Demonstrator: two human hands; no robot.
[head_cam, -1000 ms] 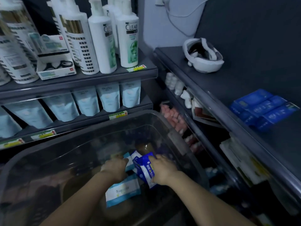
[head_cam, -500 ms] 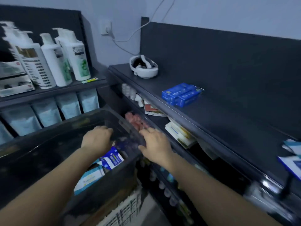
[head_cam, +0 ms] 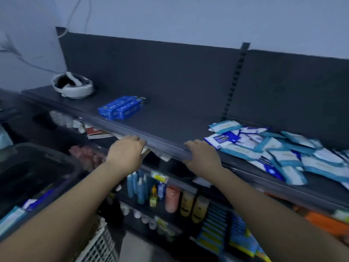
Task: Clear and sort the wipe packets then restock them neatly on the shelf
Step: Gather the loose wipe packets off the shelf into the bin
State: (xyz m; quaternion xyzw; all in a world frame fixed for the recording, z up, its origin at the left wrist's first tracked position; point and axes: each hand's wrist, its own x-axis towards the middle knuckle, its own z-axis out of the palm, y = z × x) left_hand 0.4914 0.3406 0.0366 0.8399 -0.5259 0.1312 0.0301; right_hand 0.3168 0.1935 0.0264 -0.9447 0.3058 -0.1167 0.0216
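wipe packets (head_cam: 279,150), white with light blue and dark blue print, lie in a loose overlapping heap on the dark top shelf (head_cam: 170,118) at 3 o'clock, some flat and some tilted on others. the heap reaches close to the shelf's front lip.

both hands are bare and carry nothing. the left hand (head_cam: 125,154) sits near 7 o'clock of centre, fingers loosely curled just under the front lip. the right hand (head_cam: 203,157), near 5 o'clock, has its fingers loosely bent at the lip and seems to touch it, though blur makes contact hard to judge. it is just beside the nearest packet of the heap.

a dark see-through bin (head_cam: 37,167) fills 8 o'clock; a few blue and white packets (head_cam: 32,205) show through its wall low inside.

on the same shelf, toward 10 o'clock, lie blue boxes (head_cam: 120,107) side by side, and farther out a white headset (head_cam: 72,86). at 6 o'clock a lower shelf holds upright bottles (head_cam: 170,199). a white basket (head_cam: 102,246) stands at 7 o'clock.
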